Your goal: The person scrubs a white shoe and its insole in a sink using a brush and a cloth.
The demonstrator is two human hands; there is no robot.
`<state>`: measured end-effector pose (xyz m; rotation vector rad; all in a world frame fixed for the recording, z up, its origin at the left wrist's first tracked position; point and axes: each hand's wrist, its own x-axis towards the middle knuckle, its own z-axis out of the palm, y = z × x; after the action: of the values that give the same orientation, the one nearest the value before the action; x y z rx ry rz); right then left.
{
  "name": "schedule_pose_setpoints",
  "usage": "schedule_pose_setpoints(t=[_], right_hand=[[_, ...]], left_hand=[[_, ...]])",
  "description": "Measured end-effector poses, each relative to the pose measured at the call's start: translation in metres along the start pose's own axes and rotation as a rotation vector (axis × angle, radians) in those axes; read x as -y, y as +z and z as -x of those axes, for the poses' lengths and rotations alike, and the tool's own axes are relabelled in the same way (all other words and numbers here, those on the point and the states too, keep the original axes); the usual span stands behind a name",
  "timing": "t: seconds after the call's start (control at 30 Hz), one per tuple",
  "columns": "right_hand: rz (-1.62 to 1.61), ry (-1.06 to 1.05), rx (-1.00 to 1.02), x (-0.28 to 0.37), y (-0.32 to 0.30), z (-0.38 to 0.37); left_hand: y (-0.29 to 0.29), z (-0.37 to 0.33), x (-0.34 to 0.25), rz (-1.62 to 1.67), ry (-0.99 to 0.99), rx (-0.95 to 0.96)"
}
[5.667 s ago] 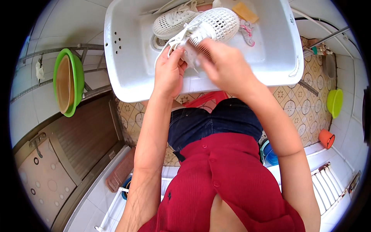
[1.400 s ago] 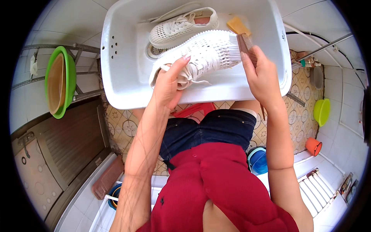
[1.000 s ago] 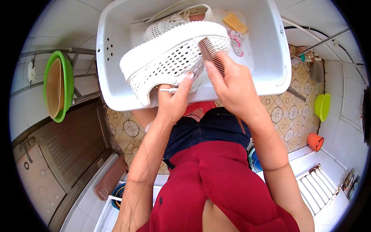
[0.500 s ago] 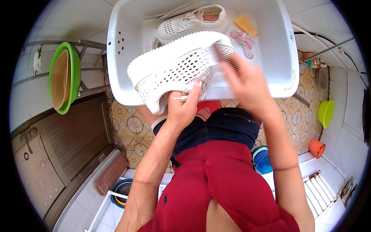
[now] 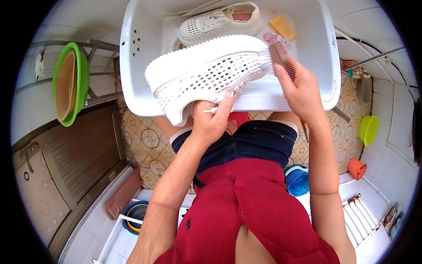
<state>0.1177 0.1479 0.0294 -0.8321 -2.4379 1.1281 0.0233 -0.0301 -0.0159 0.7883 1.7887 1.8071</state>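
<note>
My left hand (image 5: 211, 121) grips a white perforated shoe (image 5: 206, 70) at its opening, with the thumb by the laces and the other fingers partly hidden inside. The shoe is tipped on its side over the near part of the white basin (image 5: 127, 83), its ridged sole turned away from me. My right hand (image 5: 303, 90) is closed around a brown scrub brush (image 5: 281, 57), whose white bristles touch the toe. A second white shoe (image 5: 220, 27) rests behind it in the basin. Beyond the brush lie a yellow soap bar (image 5: 282, 27) and a crumpled pink-and-white piece (image 5: 277, 39).
A green basin (image 5: 82, 83) with a tan one inside leans on a metal rack at left. Along the right wall are a lime basin (image 5: 368, 130) and an orange cup (image 5: 356, 168). Blue basins (image 5: 297, 181) stand beside me, near a washboard (image 5: 123, 193) farther left.
My right hand and the brush have moved right, from the shoe's front upper to the tip of its toe. My left hand keeps the shoe in nearly the same place.
</note>
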Motion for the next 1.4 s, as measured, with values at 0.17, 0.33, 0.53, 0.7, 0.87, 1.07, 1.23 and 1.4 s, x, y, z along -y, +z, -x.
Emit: schedule_pose_setpoints(t=[0.17, 0.33, 0.53, 0.7, 0.87, 1.07, 1.23, 1.4], right_hand=[[-0.041, -0.176, 0.288, 0.052, 0.035, 0.013], [0.065, -0.066, 0.134, 0.016, 0.0, -0.004], [-0.011, -0.172, 0.268, 0.049, 0.033, 0.013], [0.073, 0.008, 0.134, 0.01, 0.005, -0.003], [-0.012, -0.053, 0.152, 0.03, 0.015, 0.012], [-0.071, -0.047, 0.113, 0.01, 0.014, 0.007], [0.084, 0.11, 0.053, 0.004, -0.006, 0.002], [-0.033, -0.071, 0.116, 0.041, 0.031, -0.015]], left_hand=[[-0.005, 0.004, 0.002, 0.016, -0.059, -0.003], [-0.002, 0.002, -0.002, -0.047, 0.006, -0.01], [-0.003, 0.004, 0.003, -0.048, 0.038, -0.018], [-0.002, 0.003, -0.001, -0.018, -0.012, -0.026], [-0.001, 0.005, -0.003, -0.102, 0.009, 0.009], [-0.002, 0.004, -0.006, 0.0, -0.067, 0.003], [-0.001, 0.003, -0.001, -0.123, 0.054, 0.022], [-0.002, 0.003, 0.0, -0.154, 0.056, 0.001]])
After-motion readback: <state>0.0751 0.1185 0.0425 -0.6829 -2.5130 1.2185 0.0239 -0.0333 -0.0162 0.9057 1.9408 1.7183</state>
